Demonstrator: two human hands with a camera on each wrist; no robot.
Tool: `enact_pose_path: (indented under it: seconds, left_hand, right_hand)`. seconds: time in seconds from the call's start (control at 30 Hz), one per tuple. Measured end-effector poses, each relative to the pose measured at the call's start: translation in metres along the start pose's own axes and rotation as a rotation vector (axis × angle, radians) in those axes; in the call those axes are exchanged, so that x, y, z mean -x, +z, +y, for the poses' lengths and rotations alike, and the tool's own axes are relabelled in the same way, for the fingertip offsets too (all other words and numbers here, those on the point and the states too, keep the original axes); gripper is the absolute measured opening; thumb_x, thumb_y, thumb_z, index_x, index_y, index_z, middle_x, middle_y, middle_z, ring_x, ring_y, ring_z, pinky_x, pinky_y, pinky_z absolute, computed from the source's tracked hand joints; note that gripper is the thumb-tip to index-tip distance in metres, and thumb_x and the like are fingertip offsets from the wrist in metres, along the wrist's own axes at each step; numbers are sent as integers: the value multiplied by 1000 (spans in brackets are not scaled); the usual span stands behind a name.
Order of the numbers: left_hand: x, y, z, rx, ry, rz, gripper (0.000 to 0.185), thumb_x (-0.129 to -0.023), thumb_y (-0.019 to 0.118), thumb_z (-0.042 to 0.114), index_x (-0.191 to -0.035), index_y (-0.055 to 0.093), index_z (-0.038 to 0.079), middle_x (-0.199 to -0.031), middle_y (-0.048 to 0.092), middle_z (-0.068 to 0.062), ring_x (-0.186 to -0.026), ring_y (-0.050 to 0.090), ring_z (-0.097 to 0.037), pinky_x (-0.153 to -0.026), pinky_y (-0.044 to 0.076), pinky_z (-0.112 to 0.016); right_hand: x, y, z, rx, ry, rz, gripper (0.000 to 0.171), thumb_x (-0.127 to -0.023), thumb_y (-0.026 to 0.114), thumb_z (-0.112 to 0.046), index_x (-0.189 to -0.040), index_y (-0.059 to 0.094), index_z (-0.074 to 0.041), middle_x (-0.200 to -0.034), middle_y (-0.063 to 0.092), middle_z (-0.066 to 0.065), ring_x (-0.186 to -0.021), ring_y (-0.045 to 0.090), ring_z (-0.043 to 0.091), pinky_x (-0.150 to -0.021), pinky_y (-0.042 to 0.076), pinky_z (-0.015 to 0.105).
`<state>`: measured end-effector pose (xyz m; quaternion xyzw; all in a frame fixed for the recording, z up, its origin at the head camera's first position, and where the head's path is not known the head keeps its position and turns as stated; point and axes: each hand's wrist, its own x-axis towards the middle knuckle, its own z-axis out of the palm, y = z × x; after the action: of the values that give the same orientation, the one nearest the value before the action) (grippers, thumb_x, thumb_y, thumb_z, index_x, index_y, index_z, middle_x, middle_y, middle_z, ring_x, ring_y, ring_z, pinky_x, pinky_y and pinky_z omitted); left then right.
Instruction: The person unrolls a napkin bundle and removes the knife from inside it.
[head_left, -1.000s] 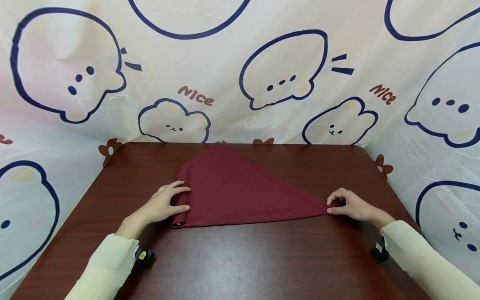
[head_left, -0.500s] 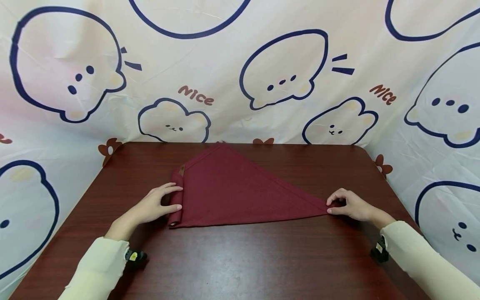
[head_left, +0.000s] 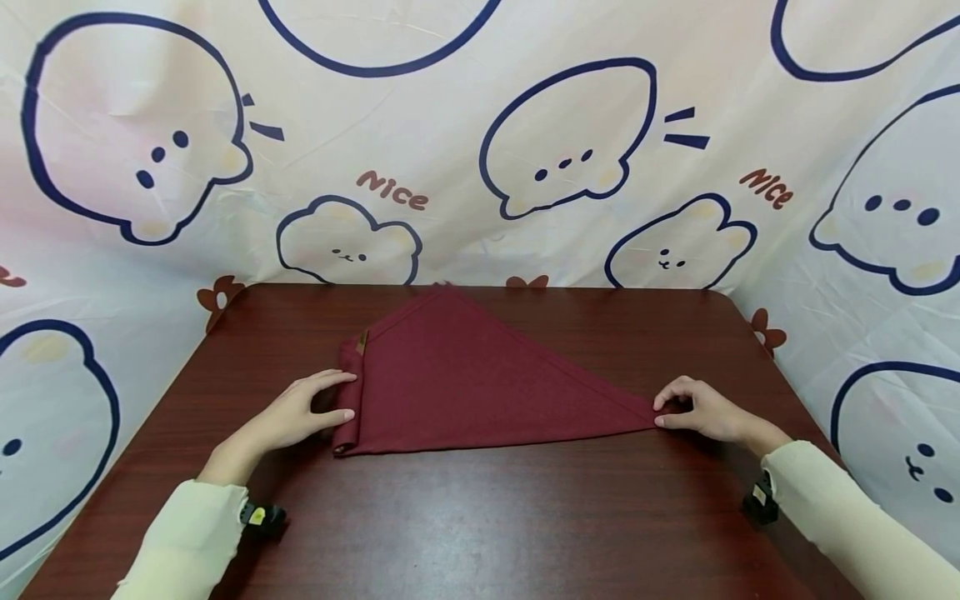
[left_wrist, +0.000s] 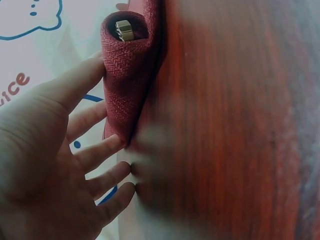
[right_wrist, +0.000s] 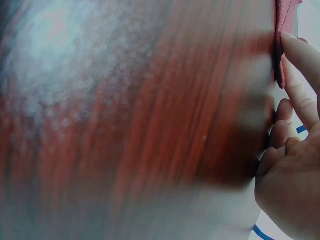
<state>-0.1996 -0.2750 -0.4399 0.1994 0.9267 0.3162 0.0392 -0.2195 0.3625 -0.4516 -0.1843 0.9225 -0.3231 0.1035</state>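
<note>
Wood-grain table w/ triangular woven cloth

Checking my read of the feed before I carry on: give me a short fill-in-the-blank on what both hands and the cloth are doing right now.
1. The dark red cloth lies folded in the shape of a ____.
2. The left hand touches the cloth's ____ edge.
3. The right hand pinches the cloth's pointed ____.
4. The cloth rests on a brown wooden ____.

Missing words: triangle; rolled; corner; table
</note>
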Motion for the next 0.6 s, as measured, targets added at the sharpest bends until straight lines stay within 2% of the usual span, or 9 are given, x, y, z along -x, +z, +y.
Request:
enact_pose_path:
  seconds: [0.6]
  left_hand:
    - [2,1,-2,0,-2,10,56,-93,73,28,-141,56,3,-145,52,-29,-136,46,-49,-108,38,-68]
  right_hand:
    - [2,0,-4,-22,4,-8,12,-89,78,-20,-98,73,-13,-103,61,3,-93,46,9,-80,40,26]
